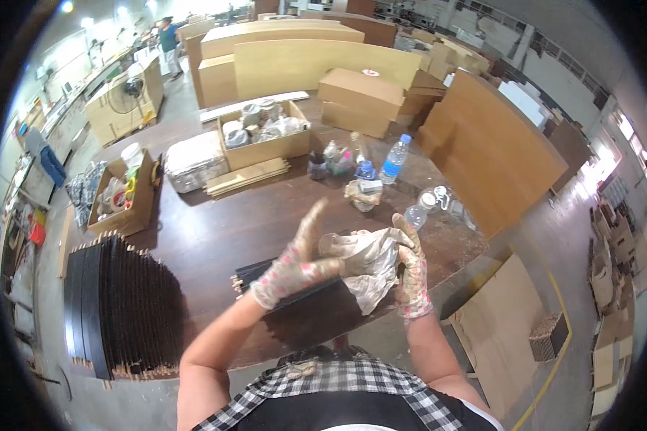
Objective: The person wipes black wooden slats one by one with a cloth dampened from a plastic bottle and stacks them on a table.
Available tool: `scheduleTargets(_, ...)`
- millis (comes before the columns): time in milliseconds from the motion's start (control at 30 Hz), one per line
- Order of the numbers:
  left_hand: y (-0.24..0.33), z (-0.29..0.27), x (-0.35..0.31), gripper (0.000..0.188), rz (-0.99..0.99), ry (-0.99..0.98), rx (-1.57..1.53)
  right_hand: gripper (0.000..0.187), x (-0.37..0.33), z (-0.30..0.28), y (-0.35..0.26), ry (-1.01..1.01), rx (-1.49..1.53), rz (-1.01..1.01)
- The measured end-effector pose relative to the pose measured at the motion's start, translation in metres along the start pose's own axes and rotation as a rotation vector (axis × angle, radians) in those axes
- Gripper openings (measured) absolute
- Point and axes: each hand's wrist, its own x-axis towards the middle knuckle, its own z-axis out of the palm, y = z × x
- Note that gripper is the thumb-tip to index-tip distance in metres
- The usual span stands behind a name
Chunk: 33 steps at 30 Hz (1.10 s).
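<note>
One crumpled cloth (370,267), likely light, limp, best pinched by a fold; right hand (413,276) grips its edge, fingers curled; left hand (292,271) gapes wide, contact unclear.

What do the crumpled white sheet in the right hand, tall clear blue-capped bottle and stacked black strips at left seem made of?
Crumpled white sheet: probably matte cloth, from its soft folds.
Tall clear bottle: glossy, likely plastic; transparent with highlights.
Stacked black strips: perhaps satin-coated wood; tan ends.

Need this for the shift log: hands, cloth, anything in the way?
Right hand holds white cloth. Left hand open beside it, contact unclear. Clear bottle just beyond right hand.
</note>
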Motion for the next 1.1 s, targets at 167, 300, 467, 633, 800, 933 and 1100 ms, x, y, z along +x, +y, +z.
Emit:
scheduleTargets(167,-0.053,0.046,0.006,0.041,-0.323,0.151,-0.424,0.04,0.001,-0.021,-0.01,0.077,-0.016,0.075)
scheduleTargets(300,-0.049,0.055,0.032,0.025,-0.296,0.252,-0.185,0.046,0.008,-0.049,-0.018,-0.138,0.119,0.176)
scheduleTargets(467,-0.061,0.069,0.083,0.047,-0.046,0.455,-0.017,0.013,0.039,-0.106,-0.016,0.005,-0.382,0.073)
scheduleTargets(633,-0.089,0.114,0.09,0.054,-0.097,0.209,0.027,0.014,0.051,-0.128,-0.028,0.077,-0.29,0.091)
scheduleTargets(800,-0.095,0.156,0.104,0.054,-0.314,0.219,-0.273,0.023,0.059,-0.127,-0.056,-0.126,-1.229,-0.707)
scheduleTargets(933,-0.089,0.17,0.124,0.045,-0.315,0.112,-0.196,0.034,0.061,-0.158,-0.051,-0.144,-0.45,0.122)
scheduleTargets(1100,-0.126,0.169,0.14,0.046,-0.346,0.363,-0.192,0.045,0.097,-0.184,-0.073,-0.033,-0.461,-0.161)
